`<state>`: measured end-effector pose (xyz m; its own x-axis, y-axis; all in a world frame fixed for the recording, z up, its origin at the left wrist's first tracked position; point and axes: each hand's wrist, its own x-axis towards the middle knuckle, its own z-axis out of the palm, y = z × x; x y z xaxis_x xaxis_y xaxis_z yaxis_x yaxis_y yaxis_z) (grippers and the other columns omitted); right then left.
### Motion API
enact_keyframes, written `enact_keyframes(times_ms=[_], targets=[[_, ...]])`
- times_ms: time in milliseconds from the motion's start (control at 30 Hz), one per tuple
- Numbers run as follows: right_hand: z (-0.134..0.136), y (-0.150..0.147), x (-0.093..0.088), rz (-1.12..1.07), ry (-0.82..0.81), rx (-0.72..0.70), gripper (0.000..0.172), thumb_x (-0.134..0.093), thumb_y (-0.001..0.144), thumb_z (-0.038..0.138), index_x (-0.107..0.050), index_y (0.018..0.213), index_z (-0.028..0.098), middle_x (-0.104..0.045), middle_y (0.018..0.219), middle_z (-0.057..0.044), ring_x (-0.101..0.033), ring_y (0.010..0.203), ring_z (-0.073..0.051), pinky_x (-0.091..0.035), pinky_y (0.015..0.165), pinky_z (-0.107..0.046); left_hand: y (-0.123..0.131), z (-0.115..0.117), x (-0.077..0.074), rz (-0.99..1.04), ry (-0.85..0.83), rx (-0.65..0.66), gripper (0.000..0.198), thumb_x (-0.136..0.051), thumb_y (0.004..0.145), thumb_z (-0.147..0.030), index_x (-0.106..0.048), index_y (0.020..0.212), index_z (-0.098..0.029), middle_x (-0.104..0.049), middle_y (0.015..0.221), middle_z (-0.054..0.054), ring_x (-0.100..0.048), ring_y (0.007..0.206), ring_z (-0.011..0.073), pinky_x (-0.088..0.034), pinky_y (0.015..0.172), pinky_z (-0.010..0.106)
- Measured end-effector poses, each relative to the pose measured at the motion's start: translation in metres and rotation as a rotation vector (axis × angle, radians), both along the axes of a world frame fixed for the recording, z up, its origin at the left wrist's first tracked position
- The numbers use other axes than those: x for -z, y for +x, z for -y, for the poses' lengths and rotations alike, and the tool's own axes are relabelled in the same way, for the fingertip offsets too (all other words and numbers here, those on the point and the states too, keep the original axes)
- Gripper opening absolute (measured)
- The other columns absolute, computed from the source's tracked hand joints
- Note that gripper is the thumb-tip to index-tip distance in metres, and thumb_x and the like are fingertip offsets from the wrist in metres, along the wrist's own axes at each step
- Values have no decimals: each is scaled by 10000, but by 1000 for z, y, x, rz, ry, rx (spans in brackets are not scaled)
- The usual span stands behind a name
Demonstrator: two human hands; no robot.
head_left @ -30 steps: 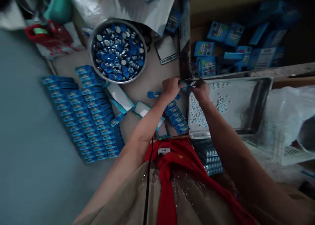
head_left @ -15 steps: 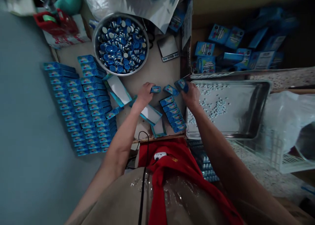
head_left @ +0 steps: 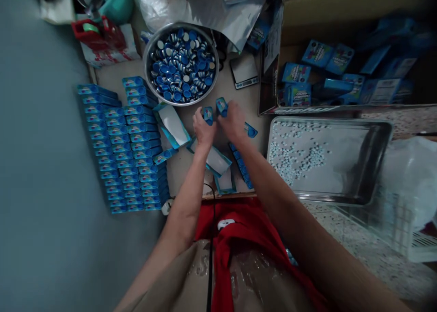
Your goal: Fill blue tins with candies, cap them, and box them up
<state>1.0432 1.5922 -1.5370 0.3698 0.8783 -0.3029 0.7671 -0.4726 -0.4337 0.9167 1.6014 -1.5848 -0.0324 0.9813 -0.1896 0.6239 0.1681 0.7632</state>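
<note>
Blue cases (head_left: 208, 115) in left hand (head_left: 204, 130), right hand (head_left: 234, 121); bowl (head_left: 145, 68) beyond.

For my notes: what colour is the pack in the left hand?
The pack is blue, seen best in the head view.

Blue packet row (head_left: 241, 166) partly hidden under the right forearm (head_left: 273, 191); labels unreadable.

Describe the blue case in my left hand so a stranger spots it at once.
Start at the round metal bowl of blue caps. Just below its rim two hands meet. The little case stands pinched in the left hand, left of the second case in the right hand.
</note>
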Motion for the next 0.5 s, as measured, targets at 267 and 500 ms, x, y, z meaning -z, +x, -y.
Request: enact_keyframes(times_ms=[267,500], targets=[[66,56,-23,103,-30,-206,610,-713,956,290,-636,1547,157,-687,1489,-216,-635,1377,-411,-534,1148,-535,-39,17,-11,185,-46,254,958,-787,894,-236,-331,1736,-253,-482,1743,192,-520,1614,352,-488,1311,526],[46,74,-35,222,-315,-235,449,-644,1027,278,-694,1450,137,-797,1247,-242,-752,1179,-403,-557,991,-473,-41,26,-24,39,-61,270,988,-715,843,-67,-307,1732,-207,-455,1775,220,-462,1669,319,-445,1355,506]])
